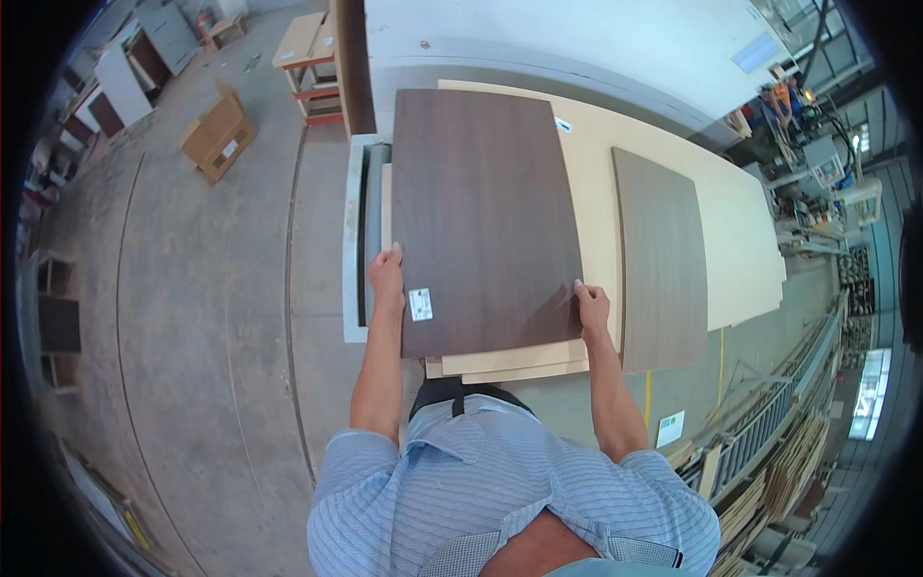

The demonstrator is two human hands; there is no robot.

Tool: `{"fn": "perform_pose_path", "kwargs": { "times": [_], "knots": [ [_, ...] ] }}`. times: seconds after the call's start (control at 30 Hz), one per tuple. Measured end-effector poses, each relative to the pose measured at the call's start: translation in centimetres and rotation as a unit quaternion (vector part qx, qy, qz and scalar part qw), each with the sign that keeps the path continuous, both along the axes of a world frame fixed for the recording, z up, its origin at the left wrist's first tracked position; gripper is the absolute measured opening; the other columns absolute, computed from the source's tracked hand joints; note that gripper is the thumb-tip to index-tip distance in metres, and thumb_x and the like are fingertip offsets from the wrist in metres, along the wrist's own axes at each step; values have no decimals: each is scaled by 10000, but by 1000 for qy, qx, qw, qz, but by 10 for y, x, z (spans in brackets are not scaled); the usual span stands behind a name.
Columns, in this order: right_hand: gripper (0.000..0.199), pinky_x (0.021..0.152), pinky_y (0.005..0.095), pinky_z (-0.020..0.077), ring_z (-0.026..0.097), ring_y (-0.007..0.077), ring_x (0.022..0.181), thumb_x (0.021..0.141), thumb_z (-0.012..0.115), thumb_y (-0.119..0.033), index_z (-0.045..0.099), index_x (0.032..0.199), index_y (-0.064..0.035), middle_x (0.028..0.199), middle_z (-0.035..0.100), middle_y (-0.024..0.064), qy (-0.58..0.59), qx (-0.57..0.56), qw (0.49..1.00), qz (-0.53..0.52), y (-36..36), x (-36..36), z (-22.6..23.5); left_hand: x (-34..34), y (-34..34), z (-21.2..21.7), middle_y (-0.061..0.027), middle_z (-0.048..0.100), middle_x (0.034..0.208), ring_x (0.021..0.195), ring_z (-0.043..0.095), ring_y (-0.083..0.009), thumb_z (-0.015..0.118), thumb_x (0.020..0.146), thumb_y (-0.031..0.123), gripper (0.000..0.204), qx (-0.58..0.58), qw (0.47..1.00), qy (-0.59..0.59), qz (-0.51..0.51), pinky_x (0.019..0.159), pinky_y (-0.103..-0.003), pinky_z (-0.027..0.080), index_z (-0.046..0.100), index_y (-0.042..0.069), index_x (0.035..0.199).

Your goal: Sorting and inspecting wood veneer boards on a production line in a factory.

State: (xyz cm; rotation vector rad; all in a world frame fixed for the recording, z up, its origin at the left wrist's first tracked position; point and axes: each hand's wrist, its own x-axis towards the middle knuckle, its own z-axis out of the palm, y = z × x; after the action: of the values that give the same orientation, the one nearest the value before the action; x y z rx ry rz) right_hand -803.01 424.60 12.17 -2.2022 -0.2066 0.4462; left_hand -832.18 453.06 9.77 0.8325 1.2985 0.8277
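A dark brown wood-grain panel (486, 212) lies before me, with a white label (420, 304) near its lower left corner. My left hand (386, 277) grips its left edge, fingers curled under and thumb at the rim. On the opposite edge, my right hand (592, 309) holds the same panel, its thumb on top near the corner. Pale boards (577, 163) are stacked beneath it. A second, greyer brown panel (663, 260) rests on those boards to the right, apart from my right hand.
Left of the stack runs a metal roller frame (354, 240). An opened cardboard box (217, 135) sits on the concrete floor at far left. Behind it stands an orange-legged bench (312, 67). Racked boards (779, 481) line the right side, and machinery (822, 163) stands at far right.
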Motion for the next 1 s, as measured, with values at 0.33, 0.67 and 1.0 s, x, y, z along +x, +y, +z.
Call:
{"fn": "perform_pose_path", "kwargs": {
  "times": [0.33, 0.67, 1.0],
  "knots": [
    [472, 781, 406, 509, 670, 325, 859, 814, 713, -356, 668, 951, 94, 897, 689, 229, -38, -75, 996, -14, -52, -76, 13, -74, -61, 1, -11, 596, 763, 707, 523, -104, 644, 932, 233, 260, -42, 998, -44, 11, 660, -276, 438, 626, 14, 794],
    [519, 792, 411, 494, 657, 345, 870, 843, 667, -449, 609, 955, 54, 894, 669, 222, -54, -80, 995, -24, -131, -140, 0, -129, -144, 25, -49, 642, 838, 760, 582, -134, 610, 952, 215, 252, -26, 999, -20, -6, 708, -298, 471, 636, -11, 842],
    [560, 780, 439, 484, 657, 380, 877, 911, 519, -532, 708, 907, -5, 887, 687, 215, 4, -84, 996, -17, -178, -172, 16, -168, -198, 9, -81, 664, 879, 769, 613, -158, 621, 944, 247, 263, 20, 1000, -22, -10, 721, -314, 494, 638, -8, 883]
  ]
}}
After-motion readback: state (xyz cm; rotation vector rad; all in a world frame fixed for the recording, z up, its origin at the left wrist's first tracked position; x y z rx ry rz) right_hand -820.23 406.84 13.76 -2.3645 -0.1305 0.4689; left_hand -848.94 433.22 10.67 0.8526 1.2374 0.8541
